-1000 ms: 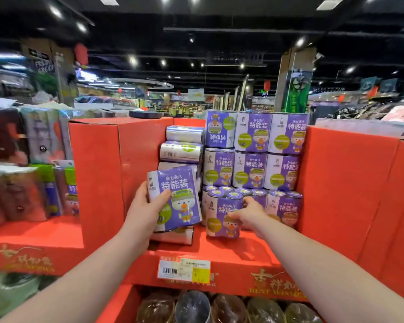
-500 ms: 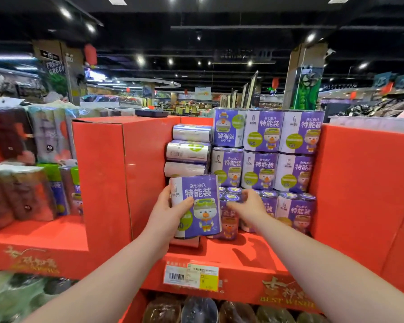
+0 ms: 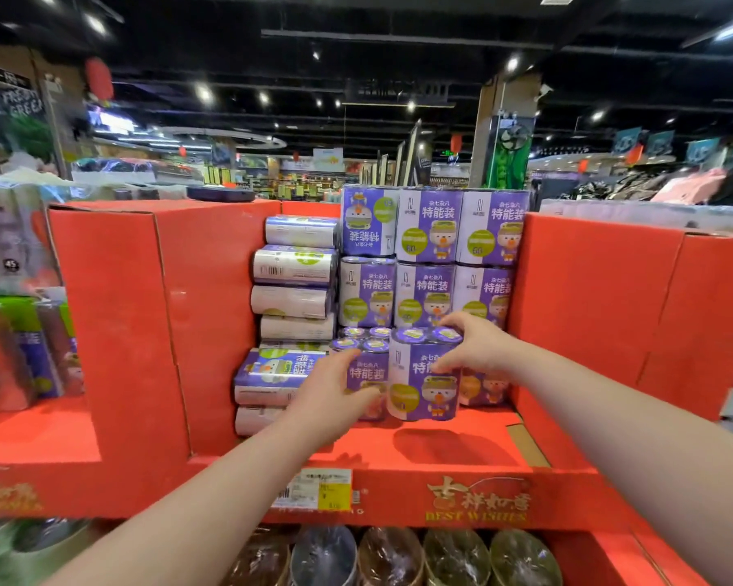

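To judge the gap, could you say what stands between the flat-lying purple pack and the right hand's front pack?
Head view: another upright purple pack, partly covered by the left hand, stands beside the front pack the right hand grips.

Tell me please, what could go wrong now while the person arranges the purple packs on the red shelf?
1. The right hand grips the front pack only by its top, so it may tip forward on the red shelf.
2. The left hand lies close to the side-lying stack, which looks uneven; a nudge might topple it.
3. The upper rows rest on the bottom packs; shifting those could bring them down.
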`<state>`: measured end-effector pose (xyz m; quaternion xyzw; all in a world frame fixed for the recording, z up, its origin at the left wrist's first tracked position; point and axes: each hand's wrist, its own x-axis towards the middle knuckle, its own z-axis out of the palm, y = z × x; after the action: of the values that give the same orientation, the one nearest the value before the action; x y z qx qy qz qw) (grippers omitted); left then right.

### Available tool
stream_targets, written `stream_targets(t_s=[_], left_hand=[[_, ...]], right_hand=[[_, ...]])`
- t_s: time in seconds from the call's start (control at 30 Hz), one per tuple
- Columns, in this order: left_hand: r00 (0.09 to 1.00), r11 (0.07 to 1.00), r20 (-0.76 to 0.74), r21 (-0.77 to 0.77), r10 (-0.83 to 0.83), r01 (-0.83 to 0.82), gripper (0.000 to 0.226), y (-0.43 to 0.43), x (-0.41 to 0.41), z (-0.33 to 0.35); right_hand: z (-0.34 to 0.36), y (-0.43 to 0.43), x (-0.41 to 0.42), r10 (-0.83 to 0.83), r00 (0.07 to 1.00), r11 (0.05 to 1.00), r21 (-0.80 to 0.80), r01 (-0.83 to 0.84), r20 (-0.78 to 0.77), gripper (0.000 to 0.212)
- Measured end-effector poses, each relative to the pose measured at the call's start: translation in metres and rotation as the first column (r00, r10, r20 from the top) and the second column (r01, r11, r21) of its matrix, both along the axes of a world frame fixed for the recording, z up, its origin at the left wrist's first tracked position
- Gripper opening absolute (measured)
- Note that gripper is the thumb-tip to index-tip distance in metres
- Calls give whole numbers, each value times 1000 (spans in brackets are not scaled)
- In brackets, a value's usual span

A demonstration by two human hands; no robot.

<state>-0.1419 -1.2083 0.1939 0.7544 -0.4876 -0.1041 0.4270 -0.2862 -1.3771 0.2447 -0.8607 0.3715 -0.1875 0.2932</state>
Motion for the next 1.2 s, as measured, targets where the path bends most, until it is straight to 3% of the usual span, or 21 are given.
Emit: stream_targets(t_s=[0.07,0.13,0.2,0.43,0.83,1.03,1.2], left_hand=[[970,991,238,108,50,-78,59,10,7,-10],[895,974,445,185,39,-135,48,21,12,-16],[853,968,520,192,40,-163,39,26,13,-21],[841,971,530,124,111,-207,33,22,12,-25],[836,967,530,103,145,-233,28,22,13,-25],[724,950,649,9,232,-313,23,31,2,-24],[703,954,677,1,220,-300,23,59,-21,-30]], right_hand=[[-12,-10,-3,-87,996,994,-69,85,-30,78],[-24,-19,-1,-136,991,990,-36,136,-3,78],[-34,-23,5,-142,990,990,1,142,5,79],[-42,-18,15,-205,953,954,-262,143,-225,86],[-43,5,15,-220,948,942,-302,145,-230,74],[-23,51,-11,-55,984,844,-534,-43,-168,51],[-31,97,-30,121,968,765,-602,-231,-218,33]])
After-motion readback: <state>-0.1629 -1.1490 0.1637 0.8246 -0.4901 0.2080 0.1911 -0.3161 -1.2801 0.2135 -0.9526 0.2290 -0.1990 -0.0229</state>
